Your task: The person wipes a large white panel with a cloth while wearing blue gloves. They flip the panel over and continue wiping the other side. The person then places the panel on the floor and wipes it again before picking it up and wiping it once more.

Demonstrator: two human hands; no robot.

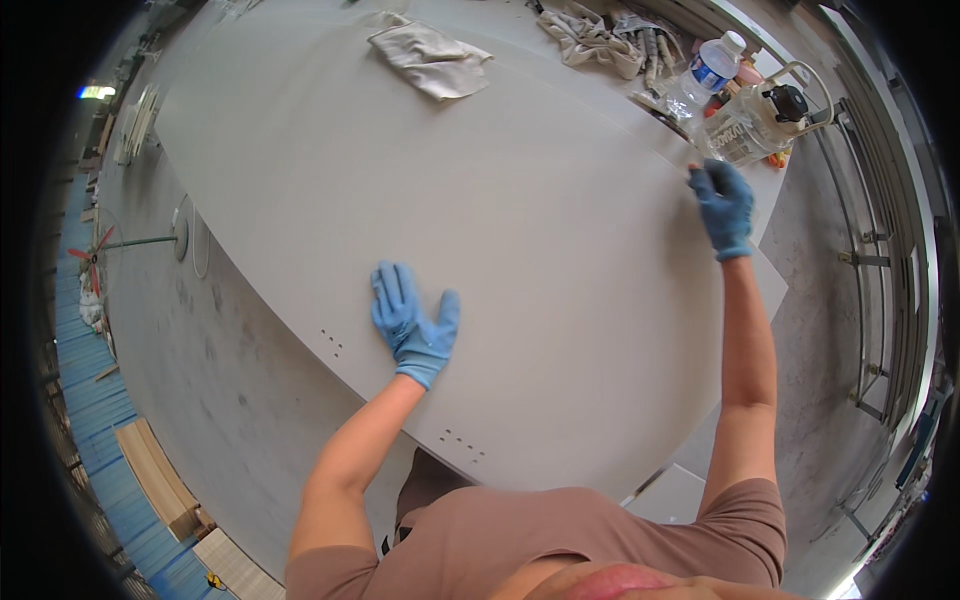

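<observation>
A broad light-grey panel (540,250) spreads out in front of me, with two groups of small holes near its near-left edge. My left hand (410,325), in a blue glove, lies flat on it with the fingers stretched and the thumb apart. At the panel's right edge is my right hand (725,208), also gloved in blue, its fingers curled together. Whatever it may hold is too small to make out. Just beyond that hand a large clear drinking jug (745,128) with a black lid and carry handle leans over.
A crumpled pale cloth (430,58) lies on the panel's far part. Rags (590,40), brush-like tools (652,55) and a clear water bottle (700,78) crowd the far right. Metal rails (868,260) run along the right. Wooden boards (158,475) and a red-bladed fan (92,255) stand left.
</observation>
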